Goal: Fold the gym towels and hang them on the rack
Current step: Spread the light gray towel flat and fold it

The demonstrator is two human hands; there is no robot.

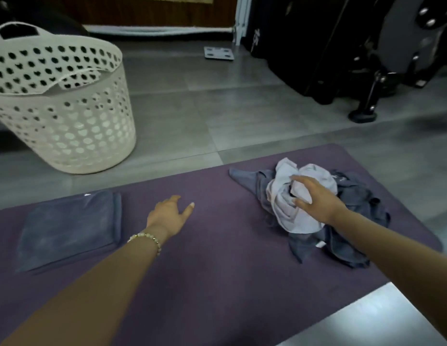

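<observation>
From the head view, your left arm reached forward and slightly to the right across the purple mat [217, 258], a beaded bracelet [147, 237] round the wrist. Your left hand [168, 216] was palm down low over the bare mat, fingers relaxed and thumb spread out to the right, holding nothing. Whether it touched the mat could not be told.

Your right arm came in from the lower right and stretched out over the heap of loose towels. Your right hand [314, 198] was on the pale grey towel [287, 213], with fingers and thumb curved round a bunch of its cloth. The two hands were well apart.

The pale grey towel lay crumpled on top of the dark blue-grey towels [352, 201], which sprawled unfolded on the right part of the mat. One folded towel [67, 228], blue-grey and flat, lay on the left part of the mat, just beside your left forearm.

A small white tag [321, 244] showed at the near edge of the dark heap, and a white mark on its far side; both were too blurred to read.

A white perforated laundry basket [67, 136] stood on the grey tiled floor [192, 116] beyond the folded towel. Farther back lay a bathroom scale [218, 53], with black exercise equipment [392, 58] at the right.
</observation>
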